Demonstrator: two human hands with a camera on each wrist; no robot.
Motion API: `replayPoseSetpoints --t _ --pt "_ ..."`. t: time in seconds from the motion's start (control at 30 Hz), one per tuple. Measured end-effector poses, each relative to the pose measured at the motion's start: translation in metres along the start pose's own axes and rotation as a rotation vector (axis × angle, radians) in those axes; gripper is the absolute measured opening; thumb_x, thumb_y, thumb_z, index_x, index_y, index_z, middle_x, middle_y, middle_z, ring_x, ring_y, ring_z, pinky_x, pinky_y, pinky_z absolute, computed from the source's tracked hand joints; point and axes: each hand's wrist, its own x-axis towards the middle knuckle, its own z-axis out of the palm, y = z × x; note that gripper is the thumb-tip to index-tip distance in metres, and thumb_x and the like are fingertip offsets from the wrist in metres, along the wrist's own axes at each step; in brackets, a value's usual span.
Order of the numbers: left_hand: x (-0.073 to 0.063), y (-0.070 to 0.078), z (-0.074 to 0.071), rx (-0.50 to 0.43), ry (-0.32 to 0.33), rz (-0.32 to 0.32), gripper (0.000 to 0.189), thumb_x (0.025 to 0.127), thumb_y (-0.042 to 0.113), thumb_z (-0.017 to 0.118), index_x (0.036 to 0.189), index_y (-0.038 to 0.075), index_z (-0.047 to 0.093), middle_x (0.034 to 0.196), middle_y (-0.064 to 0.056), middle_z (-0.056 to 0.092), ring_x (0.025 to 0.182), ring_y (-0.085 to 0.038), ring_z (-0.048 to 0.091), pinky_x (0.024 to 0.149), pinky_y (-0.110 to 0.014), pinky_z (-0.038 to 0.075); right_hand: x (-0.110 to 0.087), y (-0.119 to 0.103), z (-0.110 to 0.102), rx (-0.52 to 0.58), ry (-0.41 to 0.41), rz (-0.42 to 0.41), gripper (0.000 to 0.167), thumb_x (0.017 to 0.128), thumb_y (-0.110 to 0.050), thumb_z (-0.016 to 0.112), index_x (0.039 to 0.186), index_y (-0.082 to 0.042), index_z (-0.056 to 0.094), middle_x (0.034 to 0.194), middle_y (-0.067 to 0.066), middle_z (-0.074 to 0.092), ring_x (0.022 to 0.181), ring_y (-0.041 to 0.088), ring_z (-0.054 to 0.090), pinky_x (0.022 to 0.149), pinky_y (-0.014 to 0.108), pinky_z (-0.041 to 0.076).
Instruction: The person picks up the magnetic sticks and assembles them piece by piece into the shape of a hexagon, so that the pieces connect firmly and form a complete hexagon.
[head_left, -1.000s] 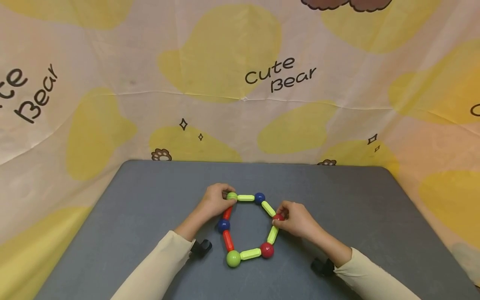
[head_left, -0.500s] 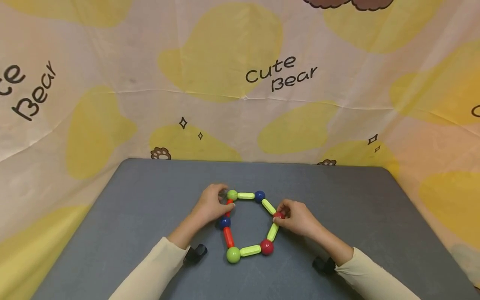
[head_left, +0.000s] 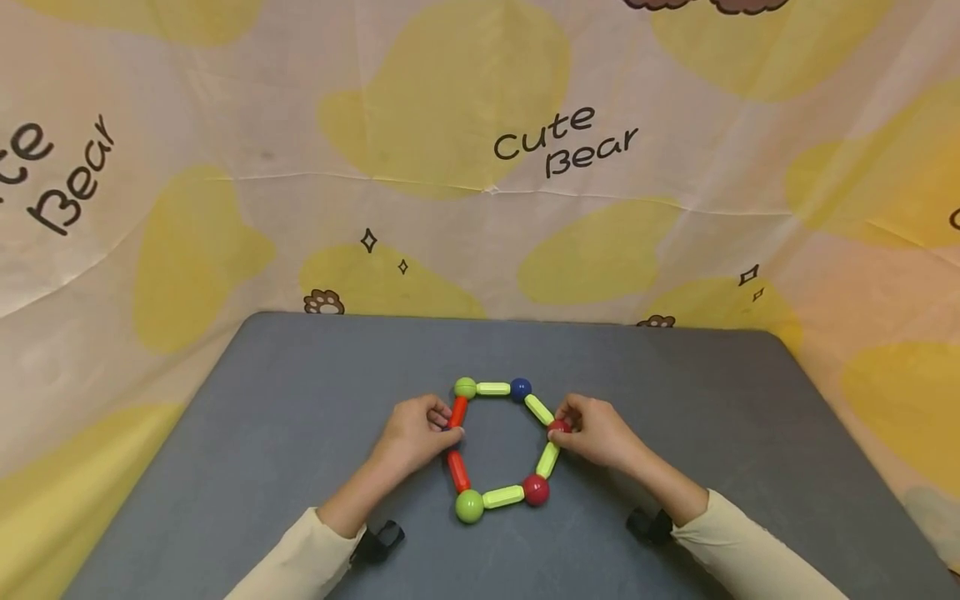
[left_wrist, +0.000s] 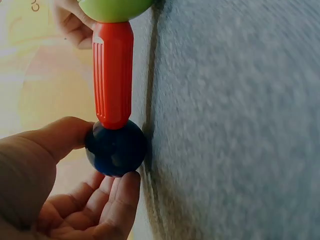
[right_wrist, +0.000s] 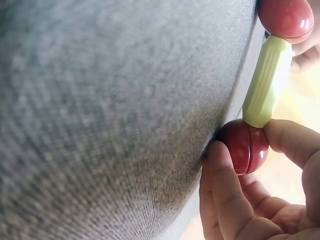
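A closed ring of balls and rods lies on the table, like a magnetic building set. On its left side my left hand [head_left: 412, 433] pinches a blue ball [left_wrist: 116, 149] between thumb and fingers; in the head view the hand mostly hides it. Red rods [head_left: 458, 472] run from that ball to a green ball [head_left: 465, 387] at the far left and another green ball [head_left: 469, 506] at the near left. Opposite, my right hand [head_left: 596, 432] grips a red ball [right_wrist: 245, 147] between two yellow-green rods [head_left: 548, 460].
A second blue ball [head_left: 521, 389] forms the ring's far right corner, and another red ball [head_left: 536, 490] its near right one. The grey table [head_left: 337, 358] ends at a patterned cloth backdrop [head_left: 420, 125]. Black wrist straps [head_left: 378, 542] sit beside both sleeves.
My left hand has let go of the far green ball, moved toward me along the red rod and taken the blue ball. My right hand stays on its red ball.
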Motion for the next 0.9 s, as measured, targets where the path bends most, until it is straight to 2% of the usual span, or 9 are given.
replayPoseSetpoints --t 0.2,0.53,0.9 --pt "0.002 -0.002 -0.006 -0.005 0.000 0.001 0.018 0.072 0.013 0.080 0.085 0.007 0.069 0.077 -0.002 0.067 0.069 -0.008 0.060 0.064 -0.024 0.051 -0.001 0.002 -0.002 0.005 -0.001 0.004 0.018 0.080 -0.017 0.076 0.089 -0.008 0.064 0.076 0.000 0.060 0.067 0.012 0.052 0.054 0.025 0.044" --pt "0.006 -0.007 -0.010 -0.004 -0.025 0.039 0.018 0.071 0.009 0.078 0.087 0.008 0.072 0.076 0.000 0.069 0.070 -0.007 0.062 0.065 -0.023 0.052 -0.001 0.002 -0.003 0.014 0.005 0.003 0.020 0.079 -0.017 0.077 0.090 -0.006 0.064 0.077 0.001 0.060 0.067 0.012 0.052 0.054 0.024 0.044" --pt "0.013 -0.013 -0.012 0.003 -0.011 0.058 0.017 0.073 0.009 0.078 0.090 0.010 0.075 0.080 0.001 0.072 0.073 -0.006 0.065 0.066 -0.022 0.053 -0.001 0.003 -0.003 0.015 0.016 0.011 0.021 0.079 -0.018 0.078 0.089 -0.006 0.063 0.077 0.001 0.060 0.068 0.012 0.051 0.055 0.025 0.043"
